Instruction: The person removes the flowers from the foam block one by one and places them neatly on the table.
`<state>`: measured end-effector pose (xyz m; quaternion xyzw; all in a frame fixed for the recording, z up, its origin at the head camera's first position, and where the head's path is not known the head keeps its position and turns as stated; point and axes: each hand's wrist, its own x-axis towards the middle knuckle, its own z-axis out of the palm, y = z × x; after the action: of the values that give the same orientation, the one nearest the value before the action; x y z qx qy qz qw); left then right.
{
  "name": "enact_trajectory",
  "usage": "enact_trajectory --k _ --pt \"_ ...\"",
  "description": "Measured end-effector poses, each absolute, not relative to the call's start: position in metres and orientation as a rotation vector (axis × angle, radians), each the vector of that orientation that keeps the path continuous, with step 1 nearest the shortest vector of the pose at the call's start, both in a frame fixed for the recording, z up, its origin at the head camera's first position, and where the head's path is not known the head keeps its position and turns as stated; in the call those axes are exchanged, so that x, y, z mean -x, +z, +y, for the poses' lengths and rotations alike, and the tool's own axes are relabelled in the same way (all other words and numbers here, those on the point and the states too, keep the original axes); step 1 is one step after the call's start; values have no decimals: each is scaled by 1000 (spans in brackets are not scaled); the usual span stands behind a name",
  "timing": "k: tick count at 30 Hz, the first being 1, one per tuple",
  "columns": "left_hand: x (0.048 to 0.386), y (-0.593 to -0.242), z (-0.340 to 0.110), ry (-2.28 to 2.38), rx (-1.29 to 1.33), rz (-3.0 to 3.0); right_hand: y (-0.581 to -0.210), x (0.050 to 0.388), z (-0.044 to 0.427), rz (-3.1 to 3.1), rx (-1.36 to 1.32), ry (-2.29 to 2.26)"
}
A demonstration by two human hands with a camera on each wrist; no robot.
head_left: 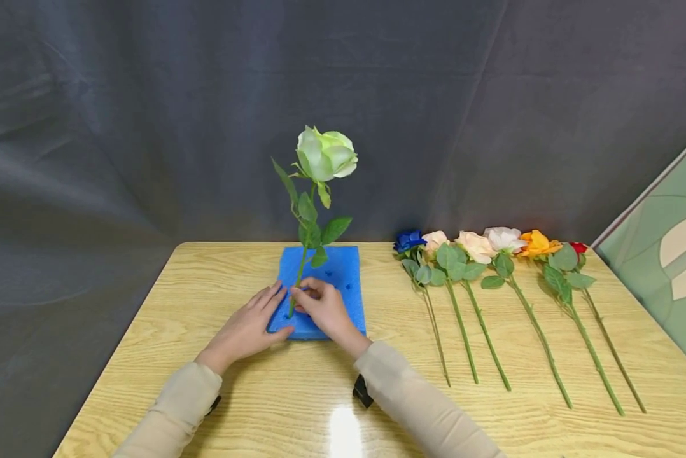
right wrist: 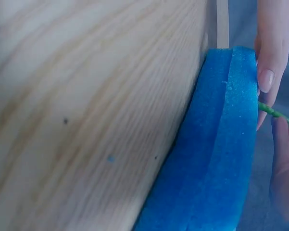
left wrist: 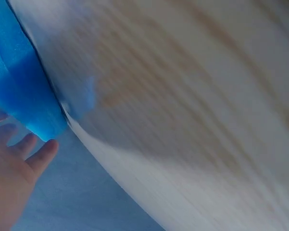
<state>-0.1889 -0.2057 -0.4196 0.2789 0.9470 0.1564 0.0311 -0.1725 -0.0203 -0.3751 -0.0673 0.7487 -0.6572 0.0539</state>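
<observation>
An artificial rose [head_left: 327,154] with pale green-white petals stands nearly upright, leaning slightly right, over a blue foam block [head_left: 351,312]. Its green stem [right wrist: 275,113] meets the block's top near the front left; whether the tip is inside a hole is hard to tell. My right hand [head_left: 324,308] pinches the lower stem between thumb and fingers. With fingers spread, my left hand [head_left: 248,329] rests along the block's left side and front corner. The left wrist view shows those fingers [left wrist: 44,153] straight beside the foam.
On the wooden table [head_left: 205,286], right of the block, several artificial roses lie in a row: a blue one [head_left: 408,240], pale ones, an orange one [head_left: 538,244] and a red one [head_left: 578,247]. Dark cloth [head_left: 205,127] hangs behind. A green patterned panel [head_left: 664,254] stands at the right.
</observation>
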Motion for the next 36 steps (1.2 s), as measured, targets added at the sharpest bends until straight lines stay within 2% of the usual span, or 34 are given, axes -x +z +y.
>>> enact_trajectory --k 11,18,36 --pt "188 -421 -210 490 -796 2822 -396 180 -26 2255 205 -2020" --pt "186 -421 -210 480 -774 2778 -391 180 -25 2423 245 -2011" --pt "189 -420 -209 431 -802 2814 -382 180 -22 2348 335 -2128"
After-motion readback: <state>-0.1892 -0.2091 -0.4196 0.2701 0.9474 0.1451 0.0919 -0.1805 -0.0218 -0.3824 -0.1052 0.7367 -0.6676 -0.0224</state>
